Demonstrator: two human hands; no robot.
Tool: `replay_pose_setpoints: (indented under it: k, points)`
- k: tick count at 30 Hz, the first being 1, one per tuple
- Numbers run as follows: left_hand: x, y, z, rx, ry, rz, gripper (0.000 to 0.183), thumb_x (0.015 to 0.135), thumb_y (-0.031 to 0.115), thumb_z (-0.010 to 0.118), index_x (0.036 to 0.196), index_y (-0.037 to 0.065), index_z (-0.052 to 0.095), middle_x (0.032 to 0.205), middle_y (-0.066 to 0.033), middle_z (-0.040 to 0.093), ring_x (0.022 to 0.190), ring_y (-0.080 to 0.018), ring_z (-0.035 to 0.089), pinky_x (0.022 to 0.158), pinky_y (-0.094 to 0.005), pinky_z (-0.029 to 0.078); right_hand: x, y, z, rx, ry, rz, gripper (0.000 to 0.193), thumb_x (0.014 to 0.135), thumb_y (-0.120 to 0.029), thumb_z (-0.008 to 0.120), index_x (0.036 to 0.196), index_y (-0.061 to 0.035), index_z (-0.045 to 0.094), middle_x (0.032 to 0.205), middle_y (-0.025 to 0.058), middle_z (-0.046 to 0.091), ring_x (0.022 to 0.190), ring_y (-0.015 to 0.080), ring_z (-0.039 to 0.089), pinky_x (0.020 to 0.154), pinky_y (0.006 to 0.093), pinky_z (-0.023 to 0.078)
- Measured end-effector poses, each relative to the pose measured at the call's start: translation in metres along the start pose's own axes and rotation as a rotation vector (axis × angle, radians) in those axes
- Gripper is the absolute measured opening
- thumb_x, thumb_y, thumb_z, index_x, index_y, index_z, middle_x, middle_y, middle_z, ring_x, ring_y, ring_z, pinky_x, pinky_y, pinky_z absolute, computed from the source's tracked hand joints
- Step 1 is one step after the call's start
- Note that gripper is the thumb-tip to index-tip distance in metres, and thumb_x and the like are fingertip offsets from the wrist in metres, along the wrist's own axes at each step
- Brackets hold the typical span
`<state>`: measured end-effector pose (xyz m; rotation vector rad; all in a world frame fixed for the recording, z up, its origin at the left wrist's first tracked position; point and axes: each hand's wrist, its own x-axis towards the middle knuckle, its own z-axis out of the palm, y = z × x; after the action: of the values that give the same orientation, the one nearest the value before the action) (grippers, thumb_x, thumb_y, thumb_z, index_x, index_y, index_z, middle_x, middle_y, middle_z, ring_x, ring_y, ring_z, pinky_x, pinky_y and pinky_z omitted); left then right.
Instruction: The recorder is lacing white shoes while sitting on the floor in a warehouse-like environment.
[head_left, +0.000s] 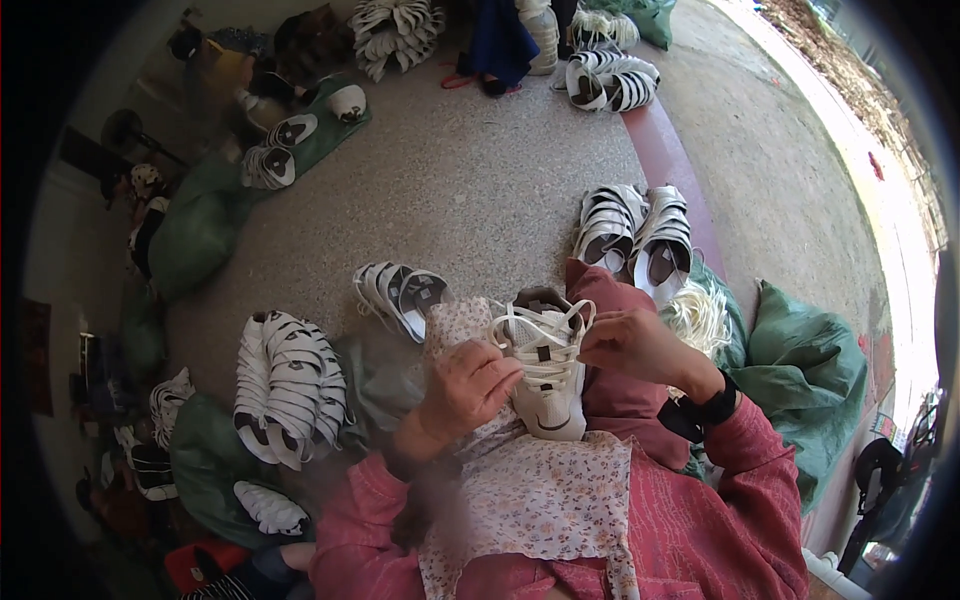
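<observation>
Off-white low-cut mesh shoe [550, 392] was part-laced, lower rows done, top prob. unfinished, w/ R hand [637, 345] pinching thin white lace [545, 329], L hand [464, 386] curled alongside, hold unclear.

The shoe [546, 385] is cream and black, the apron [540, 500] pale floral, the right sleeve [735, 470] pinkish-red, the sack [808, 375] green.

Shoe [553, 408]: textile-looking upper, partly mesh-like, matt. Lace bundle [699, 318]: soft textile cord, matt. Apron [540, 495]: thin printed cloth, matt. Sleeve [745, 465]: cloth, textured surface. Trousers [628, 405]: plain cloth, matt. Sack [810, 365]: creased plastic-like sheeting, faint sheen. Floor [480, 170]: speckled, smooth, stone-like. Pavement [800, 180]: concrete-like, rougher, matt.
</observation>
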<state>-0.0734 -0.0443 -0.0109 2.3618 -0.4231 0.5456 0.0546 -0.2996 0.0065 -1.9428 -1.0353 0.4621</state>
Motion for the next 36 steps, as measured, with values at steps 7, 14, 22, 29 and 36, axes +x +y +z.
replay_pose_setpoints:
  k: [7,14,22,29,36]
  points:
    - [-0.012,-0.007,0.032,0.134,-0.133,-0.100,0.022,0.084,0.014,0.071,0.106,0.009,0.068,0.088,-0.0085,0.059,0.081,-0.0286,0.063,0.069,-0.0385,0.053,0.001,0.015,0.027,-0.165,-0.049,-0.135,0.010,0.088,-0.013,0.064,0.096,-0.0070,0.066,0.088,0.0102,0.062,0.079,0.0327,0.065,0.067,0.0425,0.051]
    - [-0.001,-0.005,0.028,0.112,-0.224,-0.110,0.010,0.085,0.011,0.069,0.093,0.007,0.064,0.084,-0.0096,0.055,0.080,-0.0308,0.062,0.067,-0.0408,0.050,0.010,0.015,0.033,-0.402,-0.131,-0.089,0.009,0.087,-0.014,0.062,0.087,-0.0062,0.059,0.086,0.0095,0.061,0.079,0.0319,0.065,0.066,0.0438,0.051]
    - [-0.011,0.022,0.021,0.008,-0.255,-0.242,0.014,0.084,0.017,0.070,0.088,0.008,0.060,0.085,-0.0099,0.055,0.080,-0.0320,0.061,0.069,-0.0427,0.049,0.001,0.020,0.047,-0.440,-0.118,-0.145,0.014,0.087,-0.008,0.057,0.097,-0.0021,0.051,0.093,0.0142,0.057,0.086,0.0327,0.064,0.071,0.0430,0.049]
    - [-0.013,-0.022,-0.009,0.108,-0.444,-0.131,0.020,0.089,0.028,0.066,0.094,0.010,0.063,0.088,-0.0073,0.058,0.084,-0.0293,0.061,0.074,-0.0418,0.049,-0.009,-0.003,0.050,-0.401,-0.251,-0.006,0.017,0.085,-0.008,0.058,0.097,-0.0012,0.049,0.093,0.0138,0.056,0.086,0.0323,0.065,0.073,0.0430,0.050]
    - [-0.007,-0.005,-0.006,-0.246,-0.442,-0.124,0.017,0.092,0.023,0.065,0.097,0.007,0.064,0.095,-0.0093,0.059,0.090,-0.0279,0.061,0.080,-0.0387,0.049,0.002,-0.004,0.032,-0.430,-0.284,-0.115,0.026,0.082,-0.007,0.061,0.106,-0.0037,0.055,0.093,0.0108,0.057,0.086,0.0311,0.065,0.070,0.0423,0.051]
